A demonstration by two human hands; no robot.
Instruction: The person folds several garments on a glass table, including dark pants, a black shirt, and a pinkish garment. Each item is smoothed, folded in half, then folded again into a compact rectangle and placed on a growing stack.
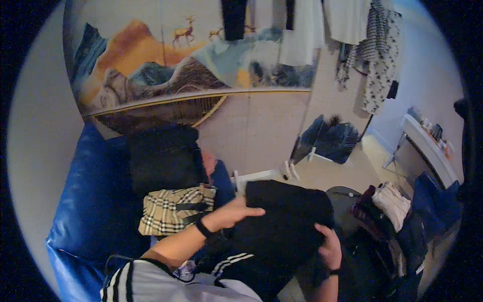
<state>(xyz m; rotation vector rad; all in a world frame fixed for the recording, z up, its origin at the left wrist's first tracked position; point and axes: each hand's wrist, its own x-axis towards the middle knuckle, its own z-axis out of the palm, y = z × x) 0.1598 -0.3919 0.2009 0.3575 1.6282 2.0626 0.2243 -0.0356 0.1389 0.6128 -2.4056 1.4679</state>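
Note:
A dark folded garment [285, 219] lies before me, over my lap. My left hand [236, 213] grips its left edge, with the thumb across the top. The right edge is held in my right hand [330, 243], thumb on top and the other fingers partly hidden. White stripes show on dark cloth just below the garment. To the left, a beige plaid cloth item [171, 211] rests against a stack of dark clothes [164, 158].
A blue leather-like sofa [90, 188] is on the left. More clothes, including a pale pink piece [392, 202], are heaped at the right. Garments [381, 75] hang above a mirror [328, 139]. White shoes [290, 170] stand on the floor, and a white table [430, 151] is far right.

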